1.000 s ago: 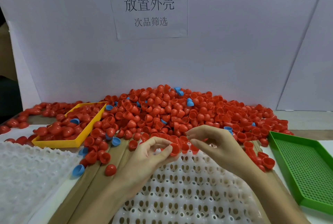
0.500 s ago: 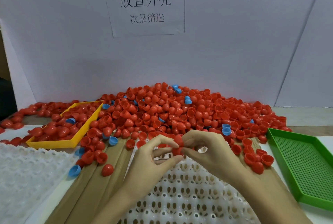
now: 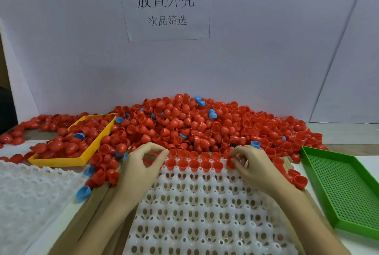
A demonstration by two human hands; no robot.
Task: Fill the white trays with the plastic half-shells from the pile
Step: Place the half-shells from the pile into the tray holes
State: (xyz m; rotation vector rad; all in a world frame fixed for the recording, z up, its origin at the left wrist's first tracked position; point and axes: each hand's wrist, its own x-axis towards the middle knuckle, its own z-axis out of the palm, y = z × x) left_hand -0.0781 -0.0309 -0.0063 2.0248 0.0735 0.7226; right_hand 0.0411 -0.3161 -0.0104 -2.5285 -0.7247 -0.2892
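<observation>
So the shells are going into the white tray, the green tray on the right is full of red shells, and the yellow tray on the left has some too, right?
Not quite. The head view shows the green tray holding no shells. The rest stands: shells sit in the white tray, and the yellow tray has some.

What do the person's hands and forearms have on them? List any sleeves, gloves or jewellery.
Nothing is worn: the left hand and the right hand are bare, with no gloves, rings or watch showing. Both forearms are uncovered down to the picture's lower edge; no sleeve is in view.
</observation>
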